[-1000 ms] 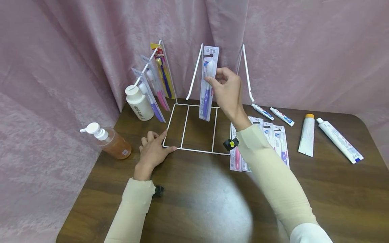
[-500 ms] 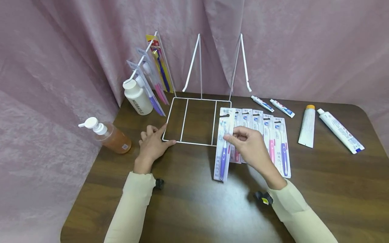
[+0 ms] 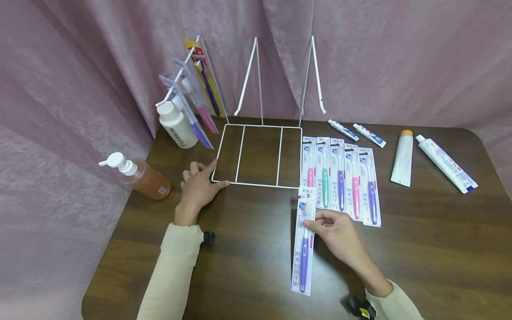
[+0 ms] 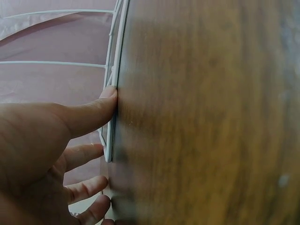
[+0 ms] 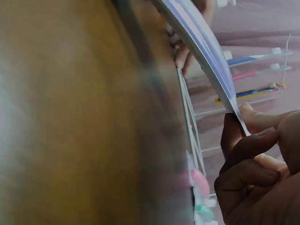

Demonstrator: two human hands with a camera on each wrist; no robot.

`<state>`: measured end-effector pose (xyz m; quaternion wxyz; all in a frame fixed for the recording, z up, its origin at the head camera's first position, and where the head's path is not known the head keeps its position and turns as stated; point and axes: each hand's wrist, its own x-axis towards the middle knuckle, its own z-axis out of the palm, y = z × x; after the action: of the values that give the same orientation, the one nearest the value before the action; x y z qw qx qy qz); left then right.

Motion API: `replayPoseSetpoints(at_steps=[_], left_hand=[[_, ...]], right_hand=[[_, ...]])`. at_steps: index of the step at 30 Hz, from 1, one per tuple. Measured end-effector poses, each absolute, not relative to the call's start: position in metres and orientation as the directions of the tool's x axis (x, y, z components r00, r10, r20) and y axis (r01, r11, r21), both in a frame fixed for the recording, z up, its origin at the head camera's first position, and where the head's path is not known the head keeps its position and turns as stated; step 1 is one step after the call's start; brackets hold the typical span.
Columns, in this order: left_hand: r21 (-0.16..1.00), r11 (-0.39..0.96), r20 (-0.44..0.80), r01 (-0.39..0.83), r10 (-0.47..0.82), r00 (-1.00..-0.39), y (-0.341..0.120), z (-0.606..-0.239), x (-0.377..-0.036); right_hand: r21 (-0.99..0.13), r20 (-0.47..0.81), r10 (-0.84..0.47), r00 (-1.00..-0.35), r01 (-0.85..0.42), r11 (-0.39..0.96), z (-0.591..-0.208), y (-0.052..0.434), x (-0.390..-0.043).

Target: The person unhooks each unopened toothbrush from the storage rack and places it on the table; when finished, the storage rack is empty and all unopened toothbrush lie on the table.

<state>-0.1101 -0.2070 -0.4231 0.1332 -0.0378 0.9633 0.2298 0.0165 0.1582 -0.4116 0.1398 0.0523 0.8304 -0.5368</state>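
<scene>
A right hand point(image 3: 338, 233) pinches a purple packaged toothbrush point(image 3: 304, 249) above the table point(image 3: 248, 249) while the flat, relaxed left hand point(image 3: 198, 186) steadies a white wire rack point(image 3: 260, 155).

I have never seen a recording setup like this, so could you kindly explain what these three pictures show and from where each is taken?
No machine here: a person wears three cameras. The head view looks down on a brown table. The left hand rests on the corner of a white wire rack; its wrist camera shows that close up. The right hand pinches a purple toothbrush pack, seen edge-on from the right wrist camera. Five more toothbrush packs, toothpaste tubes and two bottles lie around.
</scene>
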Motion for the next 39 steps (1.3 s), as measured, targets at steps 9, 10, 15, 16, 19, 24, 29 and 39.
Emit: replayPoseSetpoints(at_steps=[9,10,15,16,19,24,29,39], left_hand=[[0.424,0.895,-0.282,-0.136,-0.012,-0.959,-0.207,-0.424,-0.111],[0.425,0.895,-0.281,-0.137,-0.014,-0.960,-0.207,-0.423,-0.111],[0.426,0.894,-0.275,-0.139,-0.019,-0.961,-0.206,-0.422,-0.111],[0.424,0.895,-0.274,-0.138,-0.019,-0.962,-0.206,-0.422,-0.111],[0.422,0.896,-0.275,-0.136,-0.017,-0.961,-0.206,-0.422,-0.110],[0.416,0.899,-0.286,-0.137,-0.014,-0.958,-0.206,-0.423,-0.110],[0.421,0.897,-0.283,-0.138,-0.015,-0.959,-0.206,-0.424,-0.110],[0.426,0.894,-0.277,-0.139,-0.017,-0.961,-0.205,-0.423,-0.110]], right_hand=[[-0.796,-0.369,-0.029,-0.929,0.299,0.526,-0.425,0.154,0.042],[-0.791,-0.373,-0.026,-0.927,0.303,0.532,-0.425,0.154,0.043],[-0.753,-0.392,-0.013,-0.920,0.313,0.579,-0.426,0.155,0.047],[-0.746,-0.392,-0.010,-0.920,0.312,0.589,-0.426,0.155,0.047],[-0.726,-0.391,0.000,-0.920,0.309,0.614,-0.424,0.154,0.049],[-0.707,-0.393,-0.003,-0.920,0.300,0.641,-0.422,0.155,0.050],[-0.688,-0.393,-0.006,-0.920,0.289,0.666,-0.421,0.156,0.050],[-0.656,-0.385,-0.003,-0.923,0.271,0.705,-0.419,0.155,0.049]])
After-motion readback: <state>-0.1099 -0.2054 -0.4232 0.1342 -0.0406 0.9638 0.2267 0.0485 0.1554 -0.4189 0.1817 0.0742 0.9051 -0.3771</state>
